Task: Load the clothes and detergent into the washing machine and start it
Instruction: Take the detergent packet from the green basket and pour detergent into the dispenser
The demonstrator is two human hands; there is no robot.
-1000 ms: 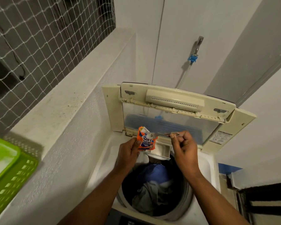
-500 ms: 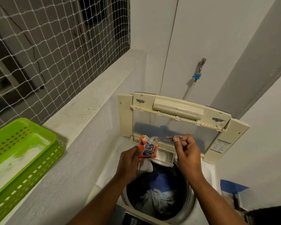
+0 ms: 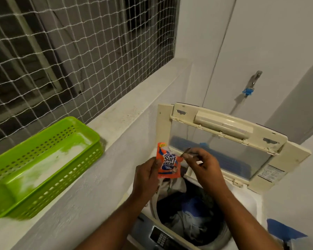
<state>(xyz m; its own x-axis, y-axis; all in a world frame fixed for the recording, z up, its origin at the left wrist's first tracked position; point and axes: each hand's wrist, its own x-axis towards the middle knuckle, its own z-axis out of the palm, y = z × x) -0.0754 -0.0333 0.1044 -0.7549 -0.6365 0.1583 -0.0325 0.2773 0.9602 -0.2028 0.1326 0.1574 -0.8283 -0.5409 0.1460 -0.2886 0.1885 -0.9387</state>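
An orange detergent sachet (image 3: 168, 163) is upright above the washing machine's left rim, pinched along its left edge by my left hand (image 3: 146, 175). My right hand (image 3: 202, 164) is just right of it, fingers closed on a thin torn strip (image 3: 185, 152) of the sachet's top. Below both hands the top-loading washing machine (image 3: 248, 201) stands with its lid (image 3: 224, 139) raised. Dark, blue and grey clothes (image 3: 190, 213) lie in the drum. The control panel (image 3: 159, 237) shows at the bottom edge.
A green perforated basket (image 3: 43, 166) with white residue sits on the ledge at the left. A netted window (image 3: 70, 51) is above it. On the white wall behind the machine a tap with a blue fitting (image 3: 249, 87) sticks out.
The view has swung left and down, bringing the green basket fully in. Both hands have drawn closer, and the right hand's strip now sits nearer the sachet.
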